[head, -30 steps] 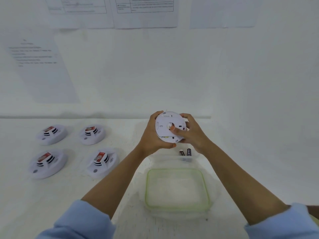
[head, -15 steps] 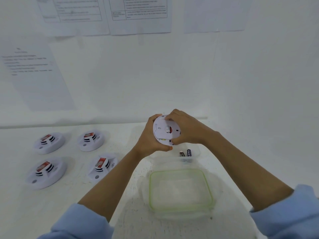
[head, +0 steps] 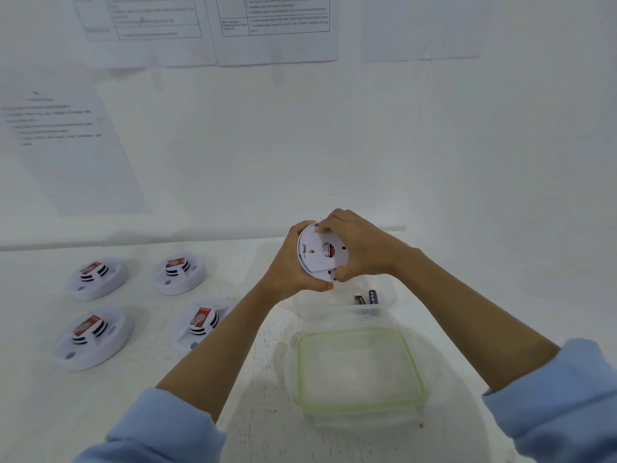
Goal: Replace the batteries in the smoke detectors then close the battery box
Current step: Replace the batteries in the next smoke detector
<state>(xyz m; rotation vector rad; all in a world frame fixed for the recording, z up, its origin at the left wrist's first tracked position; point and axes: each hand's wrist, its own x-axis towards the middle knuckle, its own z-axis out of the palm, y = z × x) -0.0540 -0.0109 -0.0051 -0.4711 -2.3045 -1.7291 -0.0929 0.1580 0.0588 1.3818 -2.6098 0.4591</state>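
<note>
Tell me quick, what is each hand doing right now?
Left hand: closed around the smoke detector, gripping its rim.
Right hand: closed on the same smoke detector, fingers over its top and lower edge.

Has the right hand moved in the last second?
Yes. Against the battery box, the right hand has shifted slightly left and up, and its fingers now curl over the top edge of the smoke detector.

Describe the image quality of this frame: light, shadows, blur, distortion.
Head view: flat, bright, washed-out light with a bluish cast; only faint soft shadows under the four smoke detectors on the table. Wide-angle bending shows at the edges, stretching the sleeves. The posted papers' text is too soft to read. The held detector and both hands, left and right, look reasonably sharp.
</note>
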